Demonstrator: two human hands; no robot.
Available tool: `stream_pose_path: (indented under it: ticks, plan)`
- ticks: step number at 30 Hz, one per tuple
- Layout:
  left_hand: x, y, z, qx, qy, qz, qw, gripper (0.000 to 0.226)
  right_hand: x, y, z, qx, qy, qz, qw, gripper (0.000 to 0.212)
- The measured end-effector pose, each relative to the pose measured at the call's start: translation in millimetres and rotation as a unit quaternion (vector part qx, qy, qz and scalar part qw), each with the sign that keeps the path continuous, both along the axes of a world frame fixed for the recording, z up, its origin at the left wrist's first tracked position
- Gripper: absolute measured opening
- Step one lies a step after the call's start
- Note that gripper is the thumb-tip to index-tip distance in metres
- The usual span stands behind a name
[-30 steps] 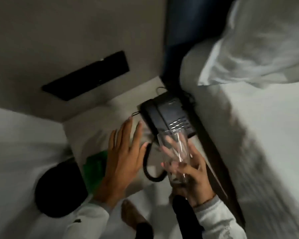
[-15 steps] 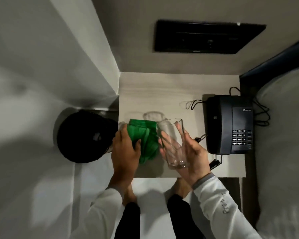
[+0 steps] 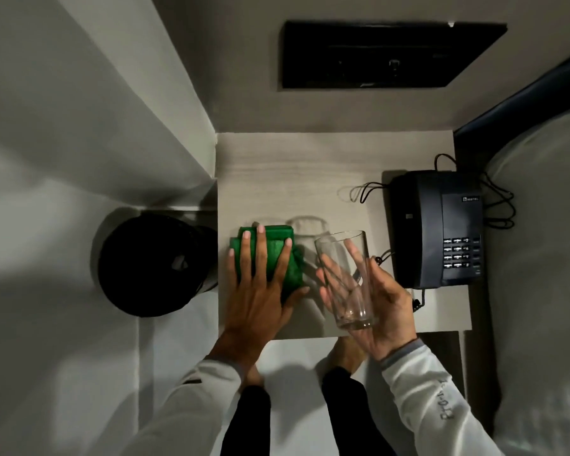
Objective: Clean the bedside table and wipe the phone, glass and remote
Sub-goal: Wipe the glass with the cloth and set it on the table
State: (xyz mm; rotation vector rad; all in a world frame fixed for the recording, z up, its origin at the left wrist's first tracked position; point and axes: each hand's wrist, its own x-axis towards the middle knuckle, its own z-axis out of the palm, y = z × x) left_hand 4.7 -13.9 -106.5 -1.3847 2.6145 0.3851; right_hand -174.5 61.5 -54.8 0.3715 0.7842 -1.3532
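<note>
My right hand (image 3: pixel 380 306) holds a clear empty glass (image 3: pixel 344 279) tilted above the front of the pale bedside table (image 3: pixel 310 166). My left hand (image 3: pixel 260 284) lies flat, fingers spread, on a folded green cloth (image 3: pixel 273 255) at the table's left side. A dark corded phone (image 3: pixel 438 228) sits on the table's right part, its coiled cord running behind my right hand. No remote is in sight.
A round black bin (image 3: pixel 152 264) stands on the floor left of the table. A black wall panel (image 3: pixel 389 54) is mounted above it. The bed with white linen (image 3: pixel 540 258) runs along the right. My feet show below the table's front edge.
The view has swung from the bed to straight over the table. My left hand has come down onto the green cloth and flattened it. The glass stays in my right hand.
</note>
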Motion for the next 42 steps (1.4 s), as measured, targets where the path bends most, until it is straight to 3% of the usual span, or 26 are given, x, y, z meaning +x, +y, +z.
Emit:
stream_pose_path:
  ticks: [2,8,14,20,26,30,38,40,42]
  plan:
    - [-5,2,-5,-0.004,-0.002,0.004,1.000,0.082,-1,4,-5,0.002,0.003,-0.002,1.000,0.067]
    - [-9,6,-7,-0.027,0.027,-0.011,0.999,0.064,0,13,-14,0.019,-0.004,-0.012,1.000,0.077]
    - [1,-14,30,-0.006,0.192,0.048,0.980,0.046,0,17,-5,0.023,0.019,0.055,0.998,0.083]
    - [-6,-37,106,-0.086,0.333,0.037,0.938,0.047,16,-7,12,0.019,-0.003,0.019,1.000,0.071]
    - [-31,-39,151,0.003,0.301,0.027,0.953,0.053,44,-50,39,0.015,0.046,0.013,0.999,0.053]
    - [-31,-31,154,0.040,0.279,0.005,0.959,0.050,45,-59,47,-0.001,0.054,0.002,0.999,0.062]
    - [26,-3,163,0.129,0.268,-0.156,0.942,0.044,29,-57,36,-0.008,0.094,0.040,0.995,0.073]
    - [30,-11,171,0.123,0.284,-0.146,0.940,0.042,34,-53,36,-0.028,0.085,0.055,0.994,0.074]
    - [23,-23,175,0.080,0.291,-0.101,0.948,0.042,41,-46,32,-0.027,0.080,0.061,0.995,0.059]
